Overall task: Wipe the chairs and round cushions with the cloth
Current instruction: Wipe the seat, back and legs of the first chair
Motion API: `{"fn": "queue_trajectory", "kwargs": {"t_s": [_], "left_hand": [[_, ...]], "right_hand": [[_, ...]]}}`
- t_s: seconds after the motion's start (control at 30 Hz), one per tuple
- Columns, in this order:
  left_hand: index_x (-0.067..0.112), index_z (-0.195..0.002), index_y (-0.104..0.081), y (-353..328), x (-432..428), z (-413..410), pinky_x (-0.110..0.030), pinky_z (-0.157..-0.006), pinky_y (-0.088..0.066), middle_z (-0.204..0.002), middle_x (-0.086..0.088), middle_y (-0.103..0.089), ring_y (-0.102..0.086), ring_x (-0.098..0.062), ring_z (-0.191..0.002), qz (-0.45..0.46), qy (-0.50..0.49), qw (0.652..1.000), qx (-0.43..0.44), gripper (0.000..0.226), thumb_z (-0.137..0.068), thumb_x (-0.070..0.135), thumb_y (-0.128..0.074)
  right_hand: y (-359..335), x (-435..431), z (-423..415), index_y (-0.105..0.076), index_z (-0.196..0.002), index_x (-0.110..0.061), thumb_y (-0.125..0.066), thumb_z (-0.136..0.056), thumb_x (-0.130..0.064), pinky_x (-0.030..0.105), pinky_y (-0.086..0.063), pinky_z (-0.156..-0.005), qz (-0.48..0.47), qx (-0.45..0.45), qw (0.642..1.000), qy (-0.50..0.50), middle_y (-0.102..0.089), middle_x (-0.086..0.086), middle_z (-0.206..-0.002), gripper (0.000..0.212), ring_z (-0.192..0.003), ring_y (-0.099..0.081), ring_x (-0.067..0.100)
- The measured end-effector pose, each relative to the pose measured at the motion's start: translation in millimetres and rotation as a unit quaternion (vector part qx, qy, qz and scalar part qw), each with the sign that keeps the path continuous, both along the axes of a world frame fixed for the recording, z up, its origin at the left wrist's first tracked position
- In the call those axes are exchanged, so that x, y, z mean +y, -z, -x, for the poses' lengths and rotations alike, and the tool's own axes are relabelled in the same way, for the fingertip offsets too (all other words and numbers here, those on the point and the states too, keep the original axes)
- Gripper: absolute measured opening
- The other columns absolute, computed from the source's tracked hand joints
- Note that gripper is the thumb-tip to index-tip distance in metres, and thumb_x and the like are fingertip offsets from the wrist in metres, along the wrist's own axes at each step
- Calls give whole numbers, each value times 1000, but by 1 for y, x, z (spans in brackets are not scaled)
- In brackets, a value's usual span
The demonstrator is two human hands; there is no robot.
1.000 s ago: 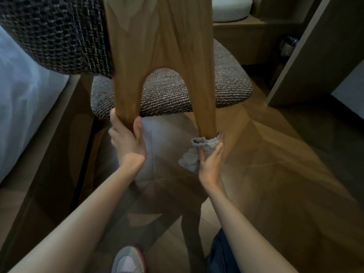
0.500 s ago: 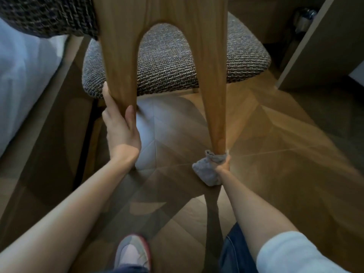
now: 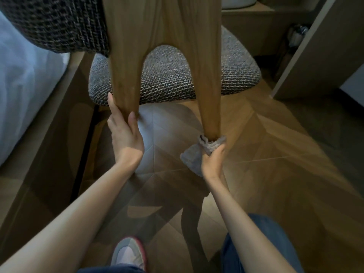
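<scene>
The chair (image 3: 163, 36) is being cut off by the top edge, so the upper part of its wooden back and its dark woven pad are not showing. The foot of the right rear leg (image 3: 209, 115) is lying hidden inside the cloth (image 3: 210, 144), and the right hand (image 3: 212, 162) is covering the cloth's middle; its fingers are wrapping out of sight behind the leg. The left hand (image 3: 126, 140) is hiding the lower end of the left leg (image 3: 124, 91). A pale cushion (image 3: 239, 1) is poking in at the top edge, mostly cropped. A shiny object (image 3: 297, 34) in the dark corner is too dim to identify.
</scene>
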State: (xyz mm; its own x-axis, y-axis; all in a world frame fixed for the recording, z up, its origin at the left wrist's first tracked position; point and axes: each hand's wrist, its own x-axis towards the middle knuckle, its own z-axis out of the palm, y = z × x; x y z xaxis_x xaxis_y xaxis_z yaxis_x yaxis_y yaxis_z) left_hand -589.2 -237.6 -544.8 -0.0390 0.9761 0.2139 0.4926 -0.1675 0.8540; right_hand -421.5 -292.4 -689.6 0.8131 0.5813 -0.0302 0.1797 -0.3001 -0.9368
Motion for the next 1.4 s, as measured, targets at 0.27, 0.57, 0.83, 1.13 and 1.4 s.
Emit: {"fn": "queue_trajectory", "kwargs": {"t_s": [0.27, 0.57, 0.83, 1.13, 1.4], "left_hand": [[31, -153, 3, -16, 2, 21, -39, -98, -38, -144, -17, -37, -49, -30, -119, 62, 96, 992, 48, 62, -103, 34, -34], [20, -148, 23, -55, -5, 12, -43, -117, -19, -160, -13, -4, -18, -31, -145, 142, 127, 979, 65, 89, -98, 36, -48], [14, -144, 32, -76, -14, 4, -36, -117, -3, -157, -13, 22, 10, -26, -147, 207, 171, 962, 51, 101, -95, 26, -56], [13, -146, 26, -68, -50, -21, -34, -117, 5, -152, -8, 37, 24, -22, -143, 42, 241, 951, 190, 96, -96, 31, -53], [25, -151, 16, -58, -19, -18, -33, -117, 1, -154, -5, 32, 25, -21, -143, 23, 274, 902, 334, 83, -98, 29, -49]], "right_hand": [[-149, 14, 29, 0, -150, -1, -36, -95, -52, 35, -3, -122, -271, -212, 936, -68, 8, 15, -160, 84, -149, 6, 27], [-194, 26, 8, -9, -149, 6, -49, -98, -29, 51, -18, -119, -281, -296, 905, -117, -5, 24, -159, 74, -148, -3, 34], [-74, -29, -26, -20, -152, -18, -35, -96, -50, 44, -29, -116, -25, -105, 982, -156, -31, 9, -155, 66, -140, -34, 26], [-201, -3, -51, -22, -133, -53, -68, -89, -30, 43, -38, -91, -144, -423, 894, 47, -40, 17, -132, 67, -116, -33, 29], [-143, 18, -54, -51, -126, -4, -50, -92, -16, 34, -44, -81, -125, -374, 916, 77, -47, 19, -113, 36, -101, -37, 18]]}}
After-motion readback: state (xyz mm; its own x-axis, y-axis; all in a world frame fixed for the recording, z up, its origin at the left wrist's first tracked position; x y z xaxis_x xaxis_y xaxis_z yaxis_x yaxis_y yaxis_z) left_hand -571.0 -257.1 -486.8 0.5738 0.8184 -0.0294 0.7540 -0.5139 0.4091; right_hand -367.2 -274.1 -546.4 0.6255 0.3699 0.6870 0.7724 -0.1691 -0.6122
